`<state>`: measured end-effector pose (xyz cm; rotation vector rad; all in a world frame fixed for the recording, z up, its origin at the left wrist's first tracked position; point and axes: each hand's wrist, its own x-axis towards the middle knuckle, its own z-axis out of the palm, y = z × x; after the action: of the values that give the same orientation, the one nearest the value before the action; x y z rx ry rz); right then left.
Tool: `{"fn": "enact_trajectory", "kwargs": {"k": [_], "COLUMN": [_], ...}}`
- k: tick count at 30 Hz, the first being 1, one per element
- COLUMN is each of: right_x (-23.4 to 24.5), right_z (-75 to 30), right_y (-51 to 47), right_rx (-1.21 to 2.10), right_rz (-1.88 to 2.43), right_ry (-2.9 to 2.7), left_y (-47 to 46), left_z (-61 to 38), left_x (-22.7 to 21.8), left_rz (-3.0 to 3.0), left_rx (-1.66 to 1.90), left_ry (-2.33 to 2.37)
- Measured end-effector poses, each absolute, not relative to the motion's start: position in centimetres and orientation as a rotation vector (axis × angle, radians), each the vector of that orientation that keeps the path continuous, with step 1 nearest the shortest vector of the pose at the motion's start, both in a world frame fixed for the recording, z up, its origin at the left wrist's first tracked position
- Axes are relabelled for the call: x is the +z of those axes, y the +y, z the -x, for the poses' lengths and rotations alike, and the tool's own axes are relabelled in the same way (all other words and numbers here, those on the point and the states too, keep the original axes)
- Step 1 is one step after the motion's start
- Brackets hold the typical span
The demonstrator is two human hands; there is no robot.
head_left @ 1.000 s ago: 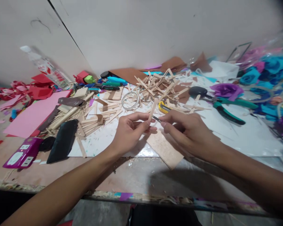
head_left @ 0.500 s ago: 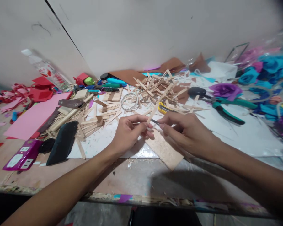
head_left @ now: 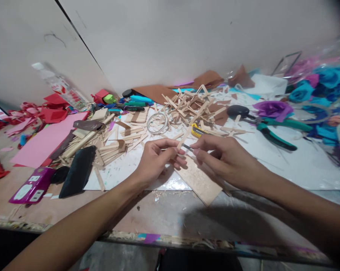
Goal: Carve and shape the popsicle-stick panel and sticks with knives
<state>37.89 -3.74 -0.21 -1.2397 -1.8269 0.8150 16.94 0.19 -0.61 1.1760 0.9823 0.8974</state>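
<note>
My left hand pinches a flat wooden craft stick between thumb and fingers, its free end pointing up and away. Held in the closed fingers of my right hand is a thin dark blade, with its tip against or very close to the stick; whether they touch I cannot tell. Below both hands lies a rectangular wooden board, set at a slant. Just beyond my right hand rests a yellow cutter knife, partly hidden by the fingers.
Craft sticks lie heaped behind my hands, beside a tape ring. Green-handled pliers lie right, near paper flowers. A black phone-like slab, a purple power socket and pink paper are left.
The view has shifted slightly, so the table things sit a little further right. The blade and the stick stay together in my hands, with only a small change in the stick's angle.
</note>
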Motion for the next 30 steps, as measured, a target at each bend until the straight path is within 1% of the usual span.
{"fn": "enact_trajectory", "kwargs": {"k": [9,20,26,30], "right_x": [0.3,0.8,0.9,0.9], "right_z": [-37.8,-37.9,-37.9,-37.9], "right_y": [-3.7,-3.5,-3.5,-3.5], "right_rx": [0.912,0.995,1.177,1.209], "right_rz": [1.251,1.223,1.238,1.246], "right_ry": [-1.767,-1.763,-1.656,-1.635], "left_y": [0.5,0.6,0.5,0.5], "left_z": [-16.7,-16.7,-16.9,-16.9], "left_x": [-1.3,-1.1,-0.7,-0.7], "left_rz": [-1.131,-1.115,-1.082,-1.049], "left_rx": [0.912,0.903,0.884,0.885], "left_ry": [0.883,0.851,0.883,0.907]}}
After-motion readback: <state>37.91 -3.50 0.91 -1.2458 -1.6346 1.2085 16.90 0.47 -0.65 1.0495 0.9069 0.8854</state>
